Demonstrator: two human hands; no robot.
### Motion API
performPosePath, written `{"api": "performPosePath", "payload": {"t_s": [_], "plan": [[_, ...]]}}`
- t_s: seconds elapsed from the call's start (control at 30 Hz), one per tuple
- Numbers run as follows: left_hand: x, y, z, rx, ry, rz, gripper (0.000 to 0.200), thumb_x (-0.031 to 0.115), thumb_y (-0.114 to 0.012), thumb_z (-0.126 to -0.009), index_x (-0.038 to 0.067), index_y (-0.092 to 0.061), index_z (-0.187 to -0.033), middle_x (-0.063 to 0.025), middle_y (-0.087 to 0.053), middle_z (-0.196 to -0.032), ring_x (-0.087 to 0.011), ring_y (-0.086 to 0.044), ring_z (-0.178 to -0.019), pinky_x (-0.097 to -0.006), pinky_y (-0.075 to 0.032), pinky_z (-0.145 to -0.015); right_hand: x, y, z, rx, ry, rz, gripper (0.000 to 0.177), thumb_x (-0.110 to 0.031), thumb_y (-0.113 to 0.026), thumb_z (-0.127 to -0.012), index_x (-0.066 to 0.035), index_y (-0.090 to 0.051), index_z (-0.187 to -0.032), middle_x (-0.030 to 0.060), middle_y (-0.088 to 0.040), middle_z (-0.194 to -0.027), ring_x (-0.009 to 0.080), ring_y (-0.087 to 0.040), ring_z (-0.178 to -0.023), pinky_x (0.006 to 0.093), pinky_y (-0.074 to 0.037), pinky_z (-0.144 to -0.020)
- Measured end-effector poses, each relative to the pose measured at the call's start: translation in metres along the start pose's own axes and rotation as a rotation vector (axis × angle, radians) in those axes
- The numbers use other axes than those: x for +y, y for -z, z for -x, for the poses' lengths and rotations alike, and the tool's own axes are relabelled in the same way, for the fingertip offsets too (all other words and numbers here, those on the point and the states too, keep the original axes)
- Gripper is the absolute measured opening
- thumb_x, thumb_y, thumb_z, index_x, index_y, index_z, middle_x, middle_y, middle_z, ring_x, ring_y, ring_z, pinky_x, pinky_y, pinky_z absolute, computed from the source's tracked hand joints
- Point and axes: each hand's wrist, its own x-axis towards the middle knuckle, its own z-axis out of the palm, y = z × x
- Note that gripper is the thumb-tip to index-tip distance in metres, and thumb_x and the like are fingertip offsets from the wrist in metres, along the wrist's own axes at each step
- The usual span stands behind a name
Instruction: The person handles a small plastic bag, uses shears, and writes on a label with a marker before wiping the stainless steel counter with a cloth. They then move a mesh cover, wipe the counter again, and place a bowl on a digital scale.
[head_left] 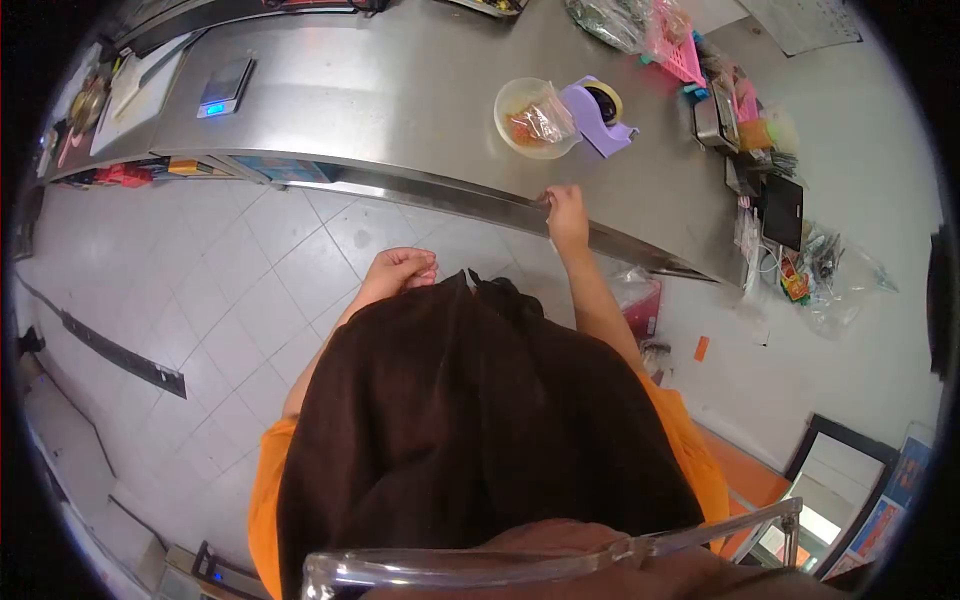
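Note:
My left hand (402, 270) is in front of my dark brown apron (430, 400), over the tiled floor. Its fingers are curled together, and whatever they might hold is hidden. At the counter's front edge is my right hand (567, 215), fingers bent and closed. I cannot make out anything between them, nor whether they touch the edge. Beyond that hand, on the steel counter (400, 100), sits a pale bowl (506, 98) with orange bits and a clear plastic bag (548, 122) in it. A purple tape dispenser (597, 125) stands right beside the bowl.
A small digital scale (226, 88) lies on the left of the counter, near a white cutting board (140, 95) with a knife. Along the right wall are a pink basket (683, 58), a dark tablet-like device (782, 212) and hanging plastic bags (835, 275). Floor tiles (240, 290) extend left.

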Motion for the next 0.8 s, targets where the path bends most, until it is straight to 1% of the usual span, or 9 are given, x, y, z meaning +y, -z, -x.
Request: {"api": "performPosePath", "payload": {"t_s": [0.1,0.2,0.3,0.4,0.5,0.7,0.8], "plan": [[-0.0019,0.0003,-0.0018,0.009,0.001,-0.004,0.016,0.007,-0.061,-0.079,-0.005,-0.059,-0.089,-0.0081,-0.061,-0.078,-0.0107,-0.059,-0.065,-0.0198,-0.051,-0.061,0.0023,-0.0032,-0.001,-0.063,-0.046,0.028,0.015,-0.01,-0.048,-0.08,-0.007,-0.057,-0.092,0.0127,-0.051,-0.093,0.0309,-0.056,-0.08,0.039,-0.046,-0.069],[0.0002,-0.0003,-0.0027,-0.003,-0.005,0.001,0.016,0.008,-0.061,-0.079,-0.005,-0.059,-0.088,-0.008,-0.061,-0.078,-0.011,-0.059,-0.065,-0.02,-0.051,-0.061,-0.0001,-0.0016,0.0009,-0.098,-0.125,-0.01,0.013,-0.013,-0.049,-0.082,-0.007,-0.056,-0.091,0.0122,-0.05,-0.095,0.0321,-0.056,-0.08,0.0407,-0.046,-0.068],[0.0005,0.0002,-0.003,-0.013,-0.01,0.0,0.016,0.008,-0.061,-0.079,-0.005,-0.059,-0.088,-0.008,-0.061,-0.077,-0.0113,-0.059,-0.065,-0.0204,-0.051,-0.062,-0.0019,0.0004,0.0021,-0.046,-0.05,0.029,0.013,-0.015,-0.048,-0.083,-0.008,-0.056,-0.091,0.0118,-0.05,-0.097,0.0326,-0.057,-0.08,0.0414,-0.046,-0.068],[0.0025,-0.0005,-0.0036,-0.012,-0.02,-0.004,0.016,0.008,-0.06,-0.079,-0.005,-0.059,-0.088,-0.0084,-0.061,-0.077,-0.0117,-0.059,-0.065,-0.0206,-0.051,-0.062,-0.0037,-0.0006,0.0035,-0.016,-0.045,0.045,0.013,-0.015,-0.049,-0.083,-0.008,-0.056,-0.091,0.0116,-0.05,-0.098,0.0331,-0.057,-0.079,0.0422,-0.046,-0.068],[0.0027,0.0018,-0.0049,-0.024,-0.034,0.007,0.016,0.007,-0.06,-0.079,-0.006,-0.059,-0.088,-0.0086,-0.061,-0.077,-0.012,-0.059,-0.065,-0.0208,-0.051,-0.062,-0.0041,-0.0012,0.003,-0.058,-0.097,0.063,0.014,-0.016,-0.049,-0.083,-0.009,-0.056,-0.092,0.0115,-0.05,-0.099,0.0331,-0.057,-0.079,0.0426,-0.046,-0.067],[0.0012,0.0044,-0.0097,-0.007,-0.047,0.011,0.015,0.007,-0.06,-0.079,-0.005,-0.06,-0.089,-0.0081,-0.061,-0.077,-0.0121,-0.059,-0.065,-0.0213,-0.051,-0.062,0.0022,-0.0064,0.0053,0.013,-0.038,0.041,0.014,-0.017,-0.049,-0.084,-0.01,-0.057,-0.092,0.0104,-0.05,-0.1,0.0334,-0.057,-0.077,0.0425,-0.046,-0.066],[0.0006,0.0045,-0.0104,-0.012,-0.048,0.016,0.015,0.007,-0.06,-0.079,-0.005,-0.06,-0.088,-0.0079,-0.061,-0.077,-0.0121,-0.059,-0.065,-0.0213,-0.051,-0.062,-0.0022,-0.004,0.006,-0.015,-0.105,0.024,0.014,-0.018,-0.049,-0.084,-0.01,-0.058,-0.092,0.0102,-0.05,-0.1,0.0333,-0.057,-0.078,0.0423,-0.046,-0.066]]}}
